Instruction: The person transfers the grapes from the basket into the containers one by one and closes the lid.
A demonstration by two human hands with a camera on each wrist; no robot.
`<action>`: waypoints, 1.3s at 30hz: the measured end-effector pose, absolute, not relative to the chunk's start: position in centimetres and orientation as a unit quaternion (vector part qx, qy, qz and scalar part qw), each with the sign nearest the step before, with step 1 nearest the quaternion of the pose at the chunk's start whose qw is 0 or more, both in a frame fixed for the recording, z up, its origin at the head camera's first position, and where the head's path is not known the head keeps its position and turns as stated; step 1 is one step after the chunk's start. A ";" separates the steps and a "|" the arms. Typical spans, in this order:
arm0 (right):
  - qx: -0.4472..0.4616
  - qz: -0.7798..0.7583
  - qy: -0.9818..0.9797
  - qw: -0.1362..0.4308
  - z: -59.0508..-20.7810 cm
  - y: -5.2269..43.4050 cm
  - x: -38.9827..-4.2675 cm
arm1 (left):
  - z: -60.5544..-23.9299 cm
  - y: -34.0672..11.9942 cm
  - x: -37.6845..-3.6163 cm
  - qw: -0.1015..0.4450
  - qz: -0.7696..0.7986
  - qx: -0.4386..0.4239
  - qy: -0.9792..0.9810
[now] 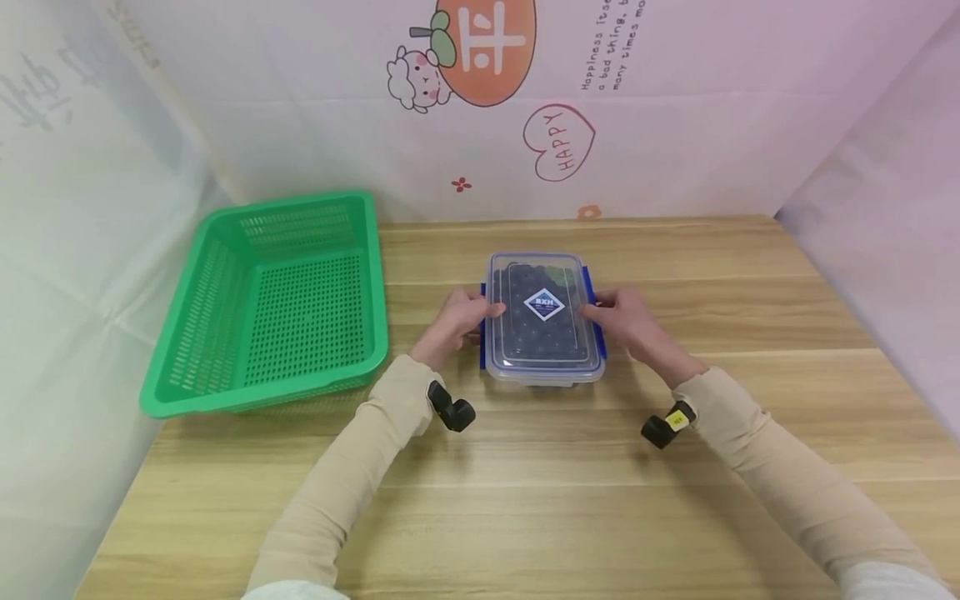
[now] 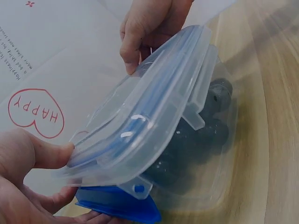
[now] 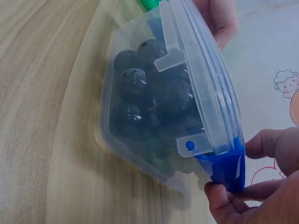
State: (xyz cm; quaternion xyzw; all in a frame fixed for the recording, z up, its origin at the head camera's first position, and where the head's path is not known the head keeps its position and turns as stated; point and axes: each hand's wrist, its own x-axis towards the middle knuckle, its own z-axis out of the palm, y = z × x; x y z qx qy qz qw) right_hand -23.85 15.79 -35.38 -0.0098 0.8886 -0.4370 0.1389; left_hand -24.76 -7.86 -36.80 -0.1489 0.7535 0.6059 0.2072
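Clear box [image 1: 544,321] of dark balls sits mid-table, long axis running away from the person, so its blue side clips face each hand equally: left hand [image 1: 456,321] and right hand [image 1: 626,321] each pinch a clip [image 3: 226,168], thumb on the lid edge. Lid label reads "BXH"; wall print says "HAPPY". Green basket [image 1: 273,304] sits left, nearer the left hand.
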 end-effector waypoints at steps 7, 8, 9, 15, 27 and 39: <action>-0.013 -0.435 0.890 0.135 -35.4 15.8 -23.9 | -36.2 -7.7 -24.4 0.186 0.608 -0.133 0.760; -0.014 -0.434 0.891 0.132 -35.4 15.7 -23.9 | -36.1 -7.6 -24.4 0.178 0.606 -0.127 0.765; -0.015 -0.433 0.892 0.130 -35.3 15.7 -23.8 | -36.0 -7.5 -24.3 0.171 0.603 -0.121 0.769; -0.018 -0.431 0.893 0.126 -35.2 15.7 -23.7 | -35.8 -7.1 -24.1 0.153 0.564 -0.119 0.803; -0.013 -0.410 0.902 0.137 -35.1 15.8 -23.8 | -35.4 -6.3 -23.9 0.102 0.465 -0.079 0.876; -0.086 -0.234 0.953 0.173 -35.2 15.1 -26.7 | -34.3 -7.6 -25.7 0.149 0.316 -0.009 0.937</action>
